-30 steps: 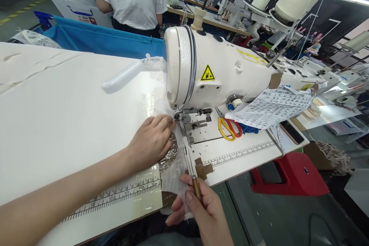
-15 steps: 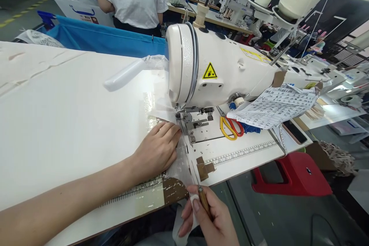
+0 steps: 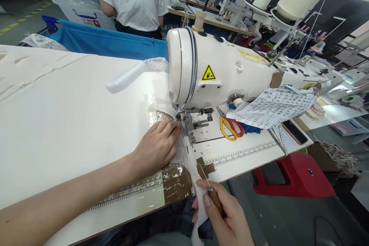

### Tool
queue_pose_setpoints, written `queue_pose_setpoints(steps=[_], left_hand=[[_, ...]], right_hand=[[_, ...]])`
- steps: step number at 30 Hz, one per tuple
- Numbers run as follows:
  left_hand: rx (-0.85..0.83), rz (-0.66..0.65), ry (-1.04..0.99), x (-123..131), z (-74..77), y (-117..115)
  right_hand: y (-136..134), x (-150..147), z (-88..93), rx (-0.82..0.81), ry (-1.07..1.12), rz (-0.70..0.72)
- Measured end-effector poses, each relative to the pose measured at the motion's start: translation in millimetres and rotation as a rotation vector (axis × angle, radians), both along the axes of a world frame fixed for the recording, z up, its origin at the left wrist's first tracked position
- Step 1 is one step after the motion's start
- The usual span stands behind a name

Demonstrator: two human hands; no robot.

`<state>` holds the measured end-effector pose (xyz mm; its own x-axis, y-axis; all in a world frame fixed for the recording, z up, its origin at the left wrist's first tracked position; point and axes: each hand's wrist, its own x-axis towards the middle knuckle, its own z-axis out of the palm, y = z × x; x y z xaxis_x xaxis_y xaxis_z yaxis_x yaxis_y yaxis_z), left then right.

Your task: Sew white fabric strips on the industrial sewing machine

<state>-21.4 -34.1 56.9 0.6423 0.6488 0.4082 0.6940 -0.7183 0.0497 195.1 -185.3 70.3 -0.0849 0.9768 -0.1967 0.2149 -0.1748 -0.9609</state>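
Observation:
My left hand (image 3: 158,142) lies on the table just in front of the presser foot (image 3: 181,115), its fingers bent together on the edge of a thin white fabric strip (image 3: 181,150). The strip runs along the seam line beside the metal plate and hangs over the table's front edge. Below that edge, my right hand (image 3: 221,211) is closed round the wooden handle of an awl (image 3: 215,198), its thin point tilted up and left. The same fingers hold the hanging part of the strip. The white sewing machine (image 3: 225,69) stands above both hands.
Scissors with yellow and red handles (image 3: 230,127) lie right of the needle area, near a handwritten paper sheet (image 3: 273,107) and a phone (image 3: 294,132). A red stool (image 3: 296,177) stands at the right. A person in a white shirt (image 3: 132,0) stands behind a blue cloth bin (image 3: 106,40).
My right hand has moved slightly right and down, drawing the strip with it. The awl's tip now points further left, away from the strip's line. My left hand has barely moved.

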Motion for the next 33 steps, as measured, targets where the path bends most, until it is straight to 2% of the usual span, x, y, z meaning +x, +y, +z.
queue_pose_setpoints(steps=[2, 5, 8, 10, 12, 14, 17, 20, 25, 29, 33], left_hand=[[0.002, 0.005, 0.003, -1, -1.1, 4], [0.032, -0.008, 0.014, -2, -2.2, 12], [0.049, -0.005, 0.105, 0, 2.0, 21], [0.051, 0.010, 0.206, 2, 6.9, 27], [0.073, 0.012, 0.266, 3, 10.0, 31], [0.103, 0.001, 0.236, 2, 9.5, 35], [0.088, 0.029, 0.069, -4, 3.0, 39], [-0.035, 0.034, -0.125, -11, -4.6, 45], [-0.244, -0.082, -0.411, -17, -9.3, 53], [-0.318, -0.099, -0.419, -18, -3.9, 54], [-0.286, -0.119, -0.417, -17, -0.1, 52]], right_hand=[[2, 4, 6.1, 0.066, -0.143, 0.019], [11, 2, 21.1, 0.285, -0.262, 0.074], [28, -13, 41.6, 0.499, -0.072, 0.234], [37, -26, 52.5, 0.530, 0.094, 0.258], [41, -36, 56.1, 0.498, 0.217, 0.266], [40, -40, 50.3, 0.476, 0.249, 0.329], [34, -36, 29.2, 0.566, -0.018, 0.341], [35, -28, 8.5, 0.634, -0.363, 0.204], [62, -24, -8.6, 0.562, -0.653, -0.020], [82, -30, -15.6, 0.652, -0.735, -0.049], [92, -36, -19.2, 0.699, -0.772, -0.070]])
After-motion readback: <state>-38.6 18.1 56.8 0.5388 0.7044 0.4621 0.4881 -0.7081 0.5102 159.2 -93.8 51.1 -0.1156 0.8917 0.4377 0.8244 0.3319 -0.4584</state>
